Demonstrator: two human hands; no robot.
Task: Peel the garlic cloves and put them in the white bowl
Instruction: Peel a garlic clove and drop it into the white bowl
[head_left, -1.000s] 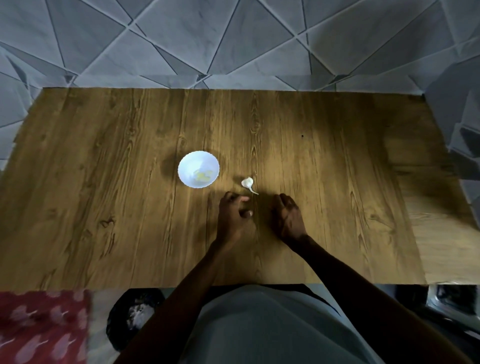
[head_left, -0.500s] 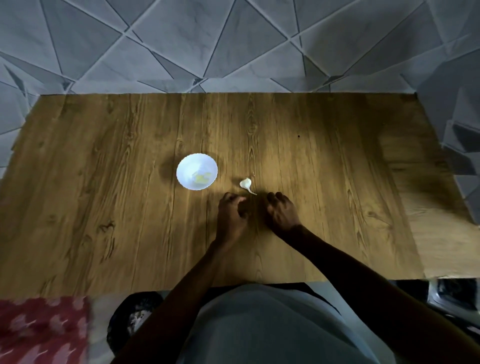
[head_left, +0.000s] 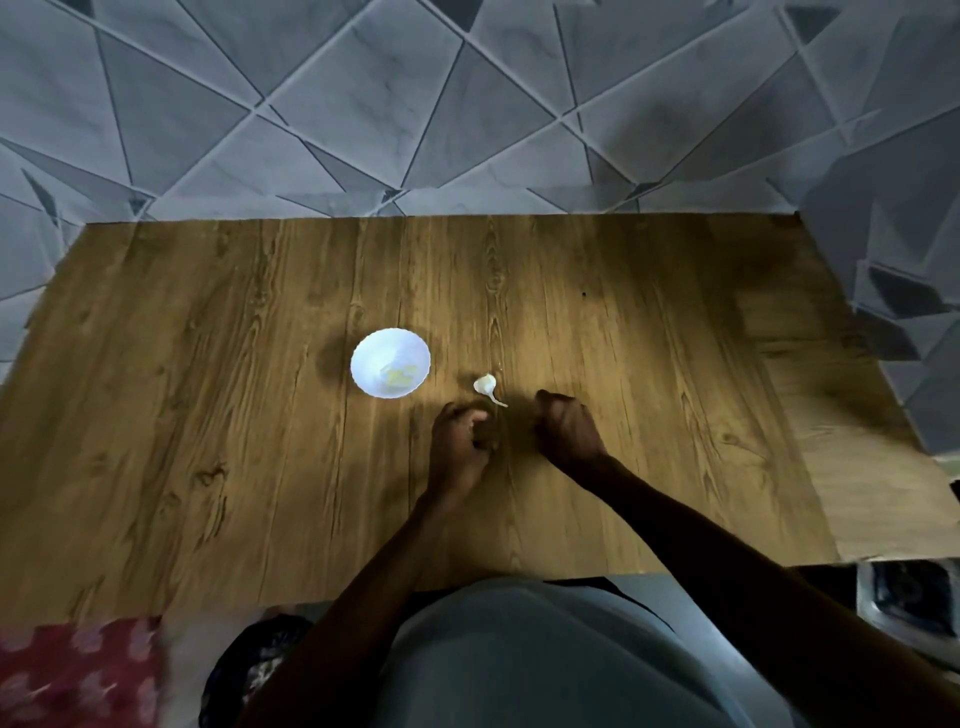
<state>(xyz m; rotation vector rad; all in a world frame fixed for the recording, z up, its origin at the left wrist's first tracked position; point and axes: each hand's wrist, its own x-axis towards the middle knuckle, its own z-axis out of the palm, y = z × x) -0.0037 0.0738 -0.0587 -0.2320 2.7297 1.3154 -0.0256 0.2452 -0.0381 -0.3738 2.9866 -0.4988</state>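
Wood-grain tabletop (head_left: 208, 415) fills the middle of the head view, dimly lit, with grey triangle-patterned tiles (head_left: 337, 104) beyond its far edge. The white bowl (head_left: 374, 348) stands near the middle, and a few yellowish peeled cloves (head_left: 399, 375) lie inside it. Just to the right of the bowl, apart from it, one pale garlic piece (head_left: 485, 385) lies on the wood, a thin tail pointing toward the person.

Both hands rest on the tabletop just on the near side of that piece, close together but not touching. The left hand (head_left: 460, 441) has its grip curled in; a small pale spot shows at its fingertips (head_left: 477, 415), and I cannot tell whether that is a clove or a nail. The right hand (head_left: 567, 430) is knuckles-up with the grip curled under; what it holds, if anything, is hidden. Neither hand touches the garlic piece or the bowl.

At the near edge, a grey garment (head_left: 519, 654) covers the person's body. A red flowered cloth (head_left: 78, 670) lies at the lower left.
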